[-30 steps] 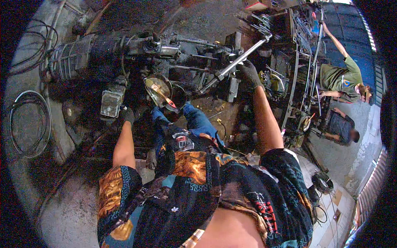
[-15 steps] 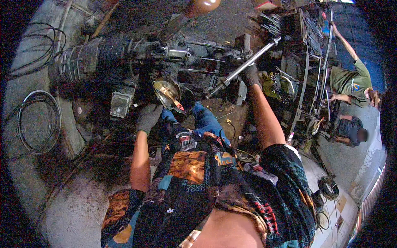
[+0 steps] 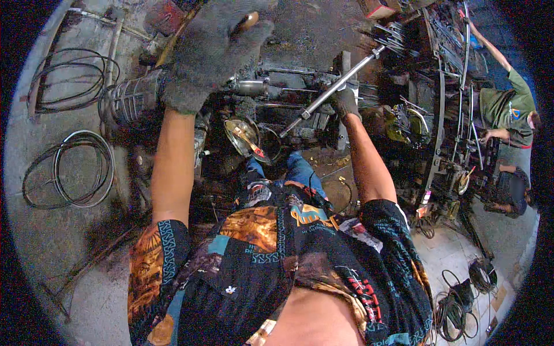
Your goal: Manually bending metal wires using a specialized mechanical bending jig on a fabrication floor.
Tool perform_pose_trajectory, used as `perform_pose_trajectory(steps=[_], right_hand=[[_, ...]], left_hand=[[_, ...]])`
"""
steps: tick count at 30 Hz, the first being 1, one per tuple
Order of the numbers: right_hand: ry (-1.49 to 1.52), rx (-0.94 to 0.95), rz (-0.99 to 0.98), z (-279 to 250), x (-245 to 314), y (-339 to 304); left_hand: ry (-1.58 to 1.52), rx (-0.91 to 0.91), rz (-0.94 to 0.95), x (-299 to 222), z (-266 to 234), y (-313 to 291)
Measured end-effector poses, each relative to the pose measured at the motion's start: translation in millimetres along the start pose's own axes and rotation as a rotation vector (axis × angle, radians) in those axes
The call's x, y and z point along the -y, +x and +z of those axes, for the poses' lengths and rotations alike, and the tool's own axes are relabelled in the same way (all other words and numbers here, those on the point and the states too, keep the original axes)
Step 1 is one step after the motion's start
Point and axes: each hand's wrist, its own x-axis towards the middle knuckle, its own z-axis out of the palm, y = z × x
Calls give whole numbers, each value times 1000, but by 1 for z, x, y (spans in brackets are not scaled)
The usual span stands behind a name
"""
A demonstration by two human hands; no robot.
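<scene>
My left hand (image 3: 202, 57), in a dark grey glove, is raised large in front of the machine. Its fingers close around a shiny brown knob (image 3: 248, 22), of which only a small part shows. My right hand (image 3: 346, 104), also gloved, is wrapped round a long steel rod (image 3: 329, 92) with collars along it. The rod slants from lower left to upper right across the machine (image 3: 288, 106). Near my knees, a metal bowl (image 3: 234, 134) holds a paintbrush (image 3: 254, 147) with a red-tipped handle. A dark round container (image 3: 270, 144) adjoins the bowl.
Coiled cables (image 3: 86, 167) lie on the floor at left. A yellowish container of metal parts (image 3: 407, 124) and a bundle of rods (image 3: 395, 37) are at right. Beyond a metal rack (image 3: 437, 127), a person in a green shirt (image 3: 511, 104) handles a long bar; another person (image 3: 511, 190) is nearby.
My left hand has risen from beside the bowl to the brown knob and closed round it. My right hand stays on the rod. The whole view has shifted slightly.
</scene>
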Motion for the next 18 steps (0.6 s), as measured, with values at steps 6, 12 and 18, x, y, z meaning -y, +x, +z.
perform_pose_trajectory(steps=[6, 12, 18], right_hand=[[-187, 11, -79, 2, 29, 2], [-90, 67, -6, -2, 34, 7], [-25, 57, 46, -7, 100, -10]], left_hand=[[-4, -32, -8, 1, 17, 12], [127, -86, 32, 34, 38, 2], [155, -100, -52, 34, 34, -9]])
